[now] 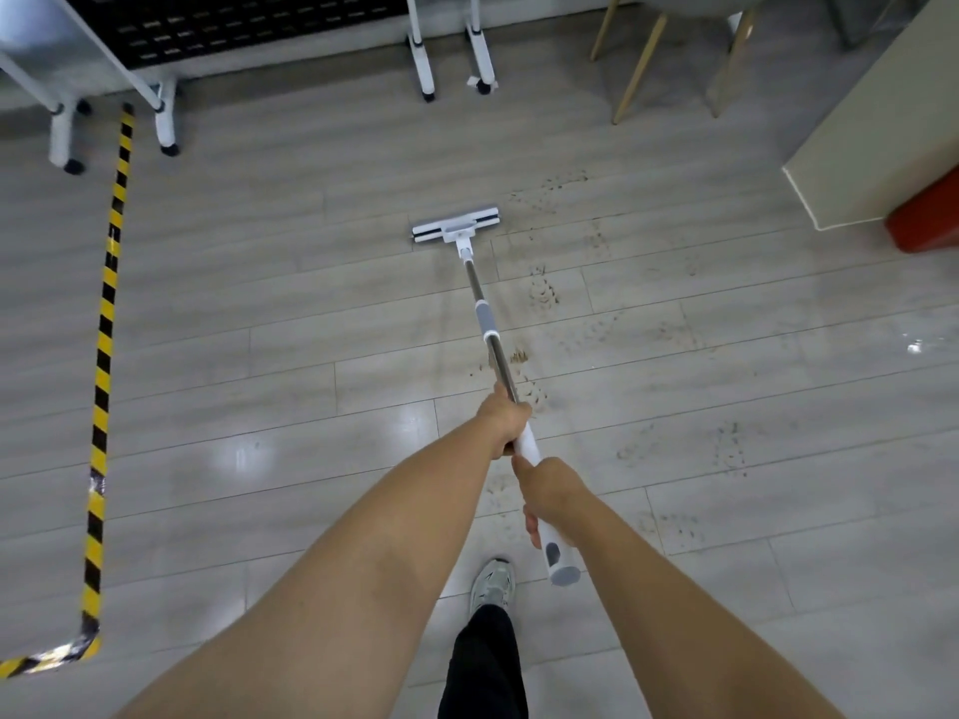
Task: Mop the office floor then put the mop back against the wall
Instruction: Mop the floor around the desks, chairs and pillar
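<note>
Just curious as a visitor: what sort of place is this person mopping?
Most likely an office or workroom, indoors. Clues: white stands on castors, a chair with wooden legs, and yellow-black hazard tape marking off the grey plank floor where the mop rests.

Premises: an office or workroom interior. The floor [259, 313] is pale grey laminate plank, marked at left with a line of yellow-and-black hazard tape [106, 324]. White metal stands [165, 116] on black castors sit along the far edge, one carrying a black perforated panel [233, 23]. A chair [641, 64] with pale wooden legs stands at upper right, near a cream partition [882, 137].
</note>
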`<state>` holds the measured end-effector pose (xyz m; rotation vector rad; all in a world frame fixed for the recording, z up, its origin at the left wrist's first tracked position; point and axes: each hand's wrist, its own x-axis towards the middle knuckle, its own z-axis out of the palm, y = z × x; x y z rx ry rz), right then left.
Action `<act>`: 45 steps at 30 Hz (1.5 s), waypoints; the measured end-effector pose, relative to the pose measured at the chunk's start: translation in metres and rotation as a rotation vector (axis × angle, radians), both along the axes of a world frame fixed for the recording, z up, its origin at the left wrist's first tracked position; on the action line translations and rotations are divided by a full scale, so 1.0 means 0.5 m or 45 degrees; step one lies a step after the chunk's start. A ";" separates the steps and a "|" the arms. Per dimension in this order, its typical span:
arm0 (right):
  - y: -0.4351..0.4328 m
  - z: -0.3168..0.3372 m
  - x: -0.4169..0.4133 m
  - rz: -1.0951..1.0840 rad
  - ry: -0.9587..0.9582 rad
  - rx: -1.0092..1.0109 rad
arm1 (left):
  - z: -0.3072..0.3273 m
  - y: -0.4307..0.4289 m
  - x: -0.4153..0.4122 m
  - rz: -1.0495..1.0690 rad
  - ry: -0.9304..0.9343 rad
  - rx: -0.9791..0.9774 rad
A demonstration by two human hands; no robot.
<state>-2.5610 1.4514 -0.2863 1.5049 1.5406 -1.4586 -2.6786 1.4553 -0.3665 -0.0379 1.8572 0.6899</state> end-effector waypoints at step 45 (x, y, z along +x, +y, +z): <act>-0.488 0.108 0.602 -0.107 -0.064 -0.094 | 0.068 -0.474 0.607 -0.073 -0.033 0.013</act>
